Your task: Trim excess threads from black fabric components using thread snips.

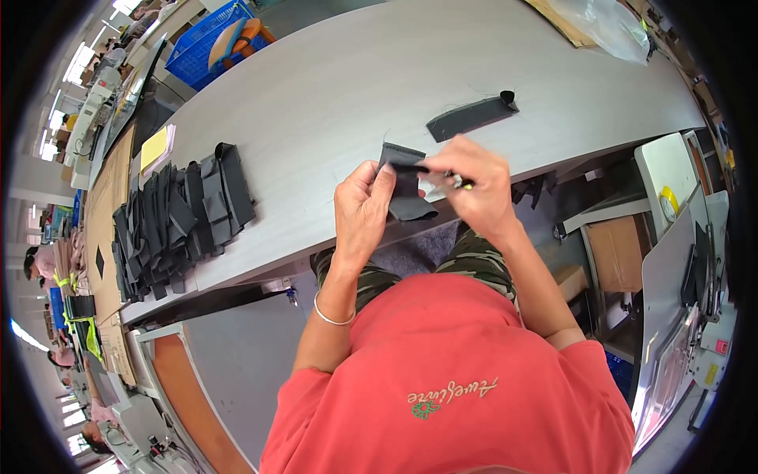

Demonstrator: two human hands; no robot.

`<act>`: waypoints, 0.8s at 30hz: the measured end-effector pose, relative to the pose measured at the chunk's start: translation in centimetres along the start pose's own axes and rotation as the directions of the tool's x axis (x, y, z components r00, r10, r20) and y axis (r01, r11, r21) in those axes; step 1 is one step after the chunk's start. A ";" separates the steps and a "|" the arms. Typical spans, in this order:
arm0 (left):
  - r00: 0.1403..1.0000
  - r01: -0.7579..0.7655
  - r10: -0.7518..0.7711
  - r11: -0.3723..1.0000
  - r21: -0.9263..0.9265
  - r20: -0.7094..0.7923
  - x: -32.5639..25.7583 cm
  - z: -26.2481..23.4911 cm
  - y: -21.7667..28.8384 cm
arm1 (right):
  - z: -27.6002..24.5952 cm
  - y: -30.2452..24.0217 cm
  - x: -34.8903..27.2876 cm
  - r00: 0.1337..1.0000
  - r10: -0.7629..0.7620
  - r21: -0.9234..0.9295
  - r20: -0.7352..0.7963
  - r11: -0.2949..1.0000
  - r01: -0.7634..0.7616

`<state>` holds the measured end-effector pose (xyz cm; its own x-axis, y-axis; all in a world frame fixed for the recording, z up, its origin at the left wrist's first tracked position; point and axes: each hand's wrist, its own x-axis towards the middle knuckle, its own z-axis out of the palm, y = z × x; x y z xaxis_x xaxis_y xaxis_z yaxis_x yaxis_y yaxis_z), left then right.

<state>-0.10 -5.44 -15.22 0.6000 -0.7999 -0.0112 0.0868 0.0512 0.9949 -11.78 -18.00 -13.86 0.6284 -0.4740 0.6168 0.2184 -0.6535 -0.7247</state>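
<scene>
My left hand [364,207] pinches a dark grey fabric strip [407,207] just over the near edge of the table, thumb on top. The strip is folded, with a stitched line near its upper end. My right hand [477,186] closes round small thread snips [452,182], partly hidden by the fingers and blurred. Their metal end points at the fabric beside my left thumb. Beyond my right hand, a second dark grey fabric piece [471,118] lies on the table, one end curled up and loose threads along it.
A row of overlapping dark fabric pieces [185,213] lies at the left of the grey table [316,95], beside a yellow paper pad [157,149]. A blue crate [207,47] stands beyond the far edge. Clear plastic [604,28] lies far right; a cardboard box [616,253] sits below.
</scene>
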 end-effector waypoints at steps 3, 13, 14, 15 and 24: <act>0.999 -0.050 0.050 0.999 0.014 0.014 0.3 -0.9 -0.7 | 0.2 0.4 -0.6 0.997 -0.046 -0.068 0.068 0.996 0.050; 0.994 0.111 -0.109 0.982 -0.155 0.021 0.2 -0.8 0.6 | -0.8 0.4 -0.1 0.971 0.038 -0.063 0.236 0.998 -0.023; 0.994 0.113 -0.114 0.982 -0.152 0.008 0.1 -0.9 0.6 | -0.9 0.1 0.1 0.970 0.039 -0.062 0.240 0.998 -0.025; 0.993 0.116 -0.116 0.981 -0.154 0.005 0.1 -1.0 0.5 | -1.1 -0.3 0.5 0.980 0.031 -0.058 0.196 0.998 -0.020; 0.990 0.144 -0.144 0.985 -0.090 0.009 -0.1 -1.4 0.4 | -2.1 0.3 1.8 0.962 -0.152 -0.409 0.228 0.881 0.236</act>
<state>0.98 -4.55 -14.96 0.5743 -0.8042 -0.1533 0.2439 -0.0107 0.9698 -12.11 -20.30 -12.35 0.7413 -0.2224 0.6332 0.0352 -0.9293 -0.3676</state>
